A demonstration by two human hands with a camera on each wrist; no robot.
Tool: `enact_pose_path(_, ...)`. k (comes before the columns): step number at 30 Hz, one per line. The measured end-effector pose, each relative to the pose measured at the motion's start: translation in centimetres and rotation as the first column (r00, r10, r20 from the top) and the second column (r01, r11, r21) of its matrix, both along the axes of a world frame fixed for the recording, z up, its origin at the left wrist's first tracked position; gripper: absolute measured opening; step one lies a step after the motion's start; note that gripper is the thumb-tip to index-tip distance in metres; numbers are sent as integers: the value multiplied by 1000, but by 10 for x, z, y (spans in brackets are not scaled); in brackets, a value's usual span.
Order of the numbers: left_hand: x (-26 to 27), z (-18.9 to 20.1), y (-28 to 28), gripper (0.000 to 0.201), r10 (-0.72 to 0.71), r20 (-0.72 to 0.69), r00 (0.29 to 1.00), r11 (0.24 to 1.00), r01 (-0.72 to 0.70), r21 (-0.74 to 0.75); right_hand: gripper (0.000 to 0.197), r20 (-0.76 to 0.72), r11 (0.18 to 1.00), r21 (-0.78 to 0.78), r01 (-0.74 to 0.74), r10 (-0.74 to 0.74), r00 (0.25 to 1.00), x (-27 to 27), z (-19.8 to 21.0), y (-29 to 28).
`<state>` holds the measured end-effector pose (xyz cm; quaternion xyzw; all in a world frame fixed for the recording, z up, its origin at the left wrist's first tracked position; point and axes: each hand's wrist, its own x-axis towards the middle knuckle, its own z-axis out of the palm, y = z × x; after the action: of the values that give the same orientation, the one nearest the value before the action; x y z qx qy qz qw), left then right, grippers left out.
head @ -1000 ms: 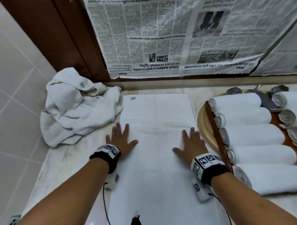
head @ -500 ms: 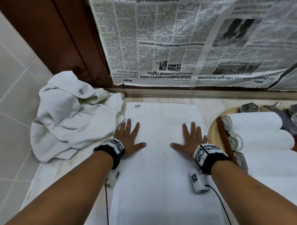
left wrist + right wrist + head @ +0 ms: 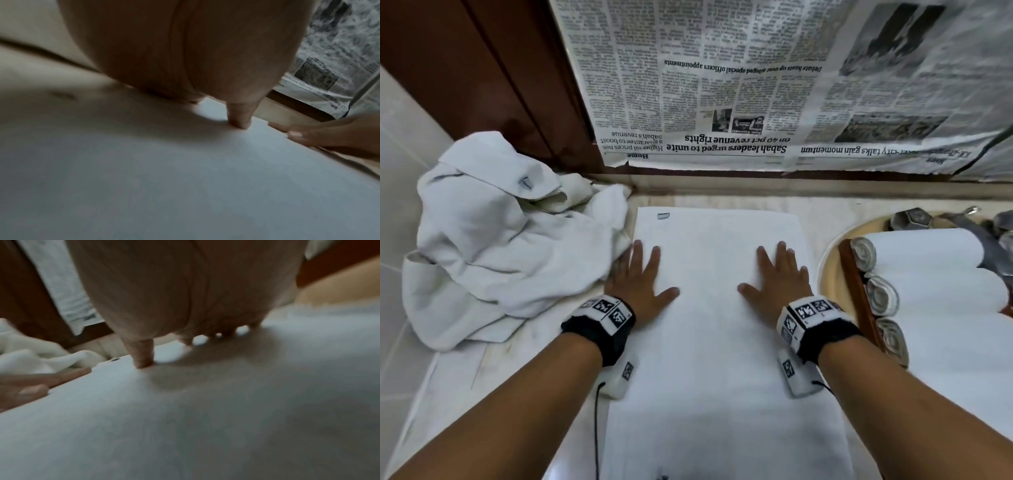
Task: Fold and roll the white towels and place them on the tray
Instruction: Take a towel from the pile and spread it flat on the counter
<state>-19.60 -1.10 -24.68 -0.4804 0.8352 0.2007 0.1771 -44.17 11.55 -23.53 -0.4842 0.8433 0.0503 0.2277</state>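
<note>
Flattening the folded towel before the roll

My left hand point(image 3: 640, 284) and right hand point(image 3: 777, 284) lie open, fingers straight, pressing the folded towel point(image 3: 719, 359) flat on the counter (creases would spoil the roll); tray point(image 3: 858, 281) with rolled towels point(image 3: 928, 260) at three o'clock, unfolded pile point(image 3: 493, 240) at ten.

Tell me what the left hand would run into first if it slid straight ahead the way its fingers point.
Probably nothing but towel at first: the left hand lies flat on the spread towel, fingers pointing away. Ahead is its far edge near the small tag, then bare counter and the newspaper-covered wall. The crumpled towel pile sits just left.
</note>
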Motion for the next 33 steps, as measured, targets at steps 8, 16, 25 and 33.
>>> enact_pose_path(8, 63, 8, 87, 99, -268, -36, 963, 958, 271, 100, 92, 81, 997, 52, -61, 57, 995, 34, 8, 111)
enact_pose_path(16, 83, 14, 145, 114, -195, 18, 981, 976, 192, 107, 88, 185, 982, 38, -186, 176, 967, 76, 20, 164)
enact_pose_path(25, 128, 15, 219, 98, 28, 15, 999, 1000, -28, 13, 88, 73, 999, 33, -38, 36, 997, 83, 15, 243)
enact_pose_path(33, 166, 4, 285, 108, 198, 33, 980, 980, -199, 25, 85, 103, 999, 14, 50, -51, 993, 62, -10, 315)
